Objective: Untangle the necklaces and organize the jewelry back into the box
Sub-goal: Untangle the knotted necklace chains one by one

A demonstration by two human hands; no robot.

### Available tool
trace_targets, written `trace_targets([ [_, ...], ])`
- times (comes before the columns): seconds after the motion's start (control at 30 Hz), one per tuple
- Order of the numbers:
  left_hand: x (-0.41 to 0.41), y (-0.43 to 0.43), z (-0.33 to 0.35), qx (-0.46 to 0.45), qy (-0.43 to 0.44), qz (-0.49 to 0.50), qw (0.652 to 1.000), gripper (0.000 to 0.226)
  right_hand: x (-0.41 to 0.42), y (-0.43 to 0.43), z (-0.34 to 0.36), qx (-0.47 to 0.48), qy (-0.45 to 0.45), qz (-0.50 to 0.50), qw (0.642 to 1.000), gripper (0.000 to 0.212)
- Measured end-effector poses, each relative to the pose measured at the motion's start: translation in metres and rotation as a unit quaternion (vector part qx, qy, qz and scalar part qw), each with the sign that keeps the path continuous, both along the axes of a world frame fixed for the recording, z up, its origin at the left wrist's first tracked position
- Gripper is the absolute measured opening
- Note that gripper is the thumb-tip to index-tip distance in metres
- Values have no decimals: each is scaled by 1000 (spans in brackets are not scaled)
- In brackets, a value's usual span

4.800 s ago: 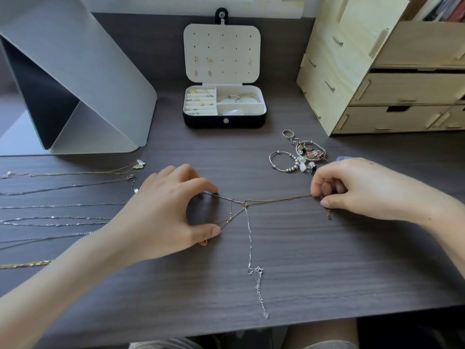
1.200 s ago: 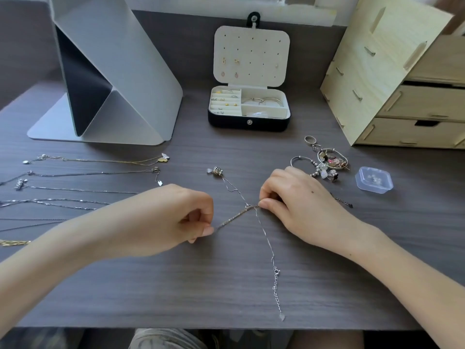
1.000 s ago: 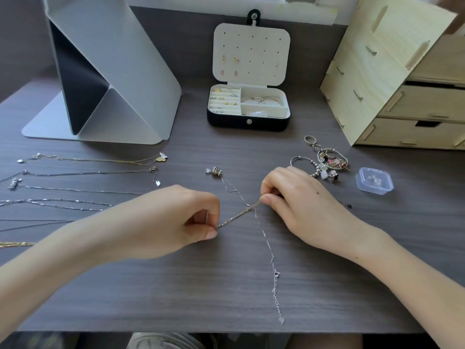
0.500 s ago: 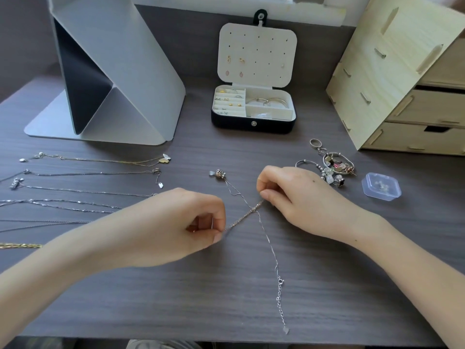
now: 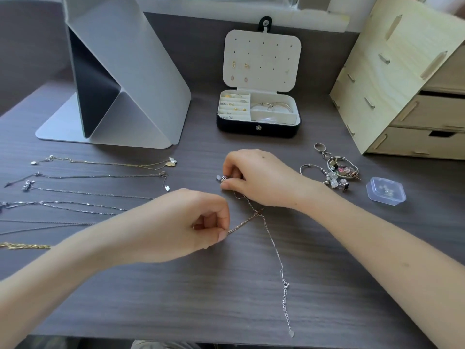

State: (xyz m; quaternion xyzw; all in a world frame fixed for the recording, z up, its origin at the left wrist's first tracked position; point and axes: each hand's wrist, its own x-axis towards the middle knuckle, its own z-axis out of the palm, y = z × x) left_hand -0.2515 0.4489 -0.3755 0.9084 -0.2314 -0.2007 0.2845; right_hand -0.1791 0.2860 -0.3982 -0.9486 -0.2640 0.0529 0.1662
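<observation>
Far to the left of the box, several chains lie in straight rows on the desk. They do not touch each other. A grey stand sits just left of the box.

In front of the box and a bit to its left is the left hand. Its fingers are curled in, and the thumb and a finger pinch one end of a pink chain. That chain runs up to a knot right in front of the box. There it is caught on a silver chain. The silver chain trails from the knot away from the box to the near edge of the desk.

The right hand is between the knot and the box. Its fingers are bent, and the tips pinch a small bead at the silver chain's far end.

The box stands open at the back of the desk with its lid up. Earrings are pinned in the lid, and small pieces and bangles lie inside.

To the right of the box and nearer the person is a pile of rings and bracelets. A clear tub sits just past it. Wood drawers stand right of the box.
</observation>
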Motion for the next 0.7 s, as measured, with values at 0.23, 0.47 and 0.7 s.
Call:
trace_targets([
  [0.23,2,2,1,-23,18,16,999,15,-10,-37,14,142,33,-58,988,10],
  [0.47,6,4,-1,-9,7,22,1000,18,-16,-69,7,177,45,-128,975,9],
  [0.7,6,1,0,3,5,19,1000,20,-24,-64,4,74,-45,-119,989,20],
])
